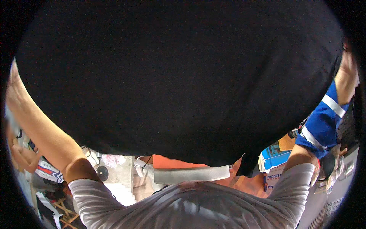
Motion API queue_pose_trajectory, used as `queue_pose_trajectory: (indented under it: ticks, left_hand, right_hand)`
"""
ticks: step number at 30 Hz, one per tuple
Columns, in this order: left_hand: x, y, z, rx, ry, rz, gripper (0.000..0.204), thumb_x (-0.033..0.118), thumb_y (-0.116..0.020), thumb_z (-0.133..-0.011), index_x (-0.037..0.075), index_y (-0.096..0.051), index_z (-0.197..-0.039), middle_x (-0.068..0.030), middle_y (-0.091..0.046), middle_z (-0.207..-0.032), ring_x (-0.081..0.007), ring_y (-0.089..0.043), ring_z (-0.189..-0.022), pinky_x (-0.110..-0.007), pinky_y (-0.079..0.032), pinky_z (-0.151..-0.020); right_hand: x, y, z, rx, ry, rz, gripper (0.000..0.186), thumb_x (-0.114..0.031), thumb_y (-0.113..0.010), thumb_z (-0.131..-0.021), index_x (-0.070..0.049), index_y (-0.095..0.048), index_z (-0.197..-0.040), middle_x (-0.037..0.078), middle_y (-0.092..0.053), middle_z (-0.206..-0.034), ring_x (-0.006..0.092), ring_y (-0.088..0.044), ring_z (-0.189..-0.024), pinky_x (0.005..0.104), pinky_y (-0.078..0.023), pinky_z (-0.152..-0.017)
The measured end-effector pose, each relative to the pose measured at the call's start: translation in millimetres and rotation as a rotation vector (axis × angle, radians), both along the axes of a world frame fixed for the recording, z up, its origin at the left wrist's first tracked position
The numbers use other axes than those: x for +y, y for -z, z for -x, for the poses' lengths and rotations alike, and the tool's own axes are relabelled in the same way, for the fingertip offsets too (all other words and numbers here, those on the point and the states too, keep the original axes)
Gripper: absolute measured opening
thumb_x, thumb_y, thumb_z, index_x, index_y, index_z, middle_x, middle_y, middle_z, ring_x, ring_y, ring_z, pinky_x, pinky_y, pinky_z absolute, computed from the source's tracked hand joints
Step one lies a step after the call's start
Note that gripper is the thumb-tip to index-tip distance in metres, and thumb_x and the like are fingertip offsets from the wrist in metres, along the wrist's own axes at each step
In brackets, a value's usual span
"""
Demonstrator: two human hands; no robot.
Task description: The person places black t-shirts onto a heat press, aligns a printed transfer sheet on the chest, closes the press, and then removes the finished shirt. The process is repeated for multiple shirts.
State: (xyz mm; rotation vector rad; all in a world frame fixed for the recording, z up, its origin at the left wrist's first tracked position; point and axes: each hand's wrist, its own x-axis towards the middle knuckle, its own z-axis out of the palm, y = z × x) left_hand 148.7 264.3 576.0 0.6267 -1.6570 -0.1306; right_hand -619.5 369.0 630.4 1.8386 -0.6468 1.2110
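Observation:
A large black cloth, perhaps a garment, fills most of the view, spread close in front of me between my raised arms. My left hand is at the far left rim, beside the cloth's edge; only its wrist side shows. At the far right rim my right hand is against the cloth's other edge. The cloth hangs stretched between both hands, which appear closed on it, though their fingers are hidden. Around my right forearm lies a blue cloth band with white stripes. The black cloth's lower edge sags, with a loose corner at the right.
Below the cloth are an orange surface with a pale grey edge and a light table with white items. A blue-and-white package and a printed box stand at right. Another person's arm shows at left, near patterned fabric.

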Motion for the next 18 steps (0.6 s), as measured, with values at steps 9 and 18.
queue_pose_trajectory:
  ticks: [9, 18]
  left_hand:
    - [-242.5, 124.0, 18.2, -0.062, -0.217, -0.649, 0.03, 0.015, -0.063, -0.102, 0.001, -0.065, -0.129, -0.0104, -0.069, -0.123, -0.0213, -0.071, -0.097, -0.036, -0.06, -0.089]
    - [-116.8, 0.1, 70.6, 0.26, 0.016, -0.31, 0.052, 0.023, -0.066, -0.106, -0.008, -0.05, -0.145, -0.0217, -0.064, -0.134, -0.0347, -0.065, -0.127, -0.041, -0.053, -0.112]
  right_hand:
    - [-238.3, 164.5, 6.0, -1.164, -0.025, -1.33, 0.017, -0.028, -0.07, -0.104, -0.012, -0.069, -0.108, -0.007, -0.047, -0.07, 0.0039, -0.047, -0.058, 0.0251, -0.037, -0.045]
    - [-136.5, 49.8, 18.6, -0.608, -0.143, -0.884, 0.018, -0.014, -0.064, -0.097, -0.009, -0.064, -0.115, -0.004, -0.059, -0.093, 0.0085, -0.056, -0.08, 0.0251, -0.051, -0.073]
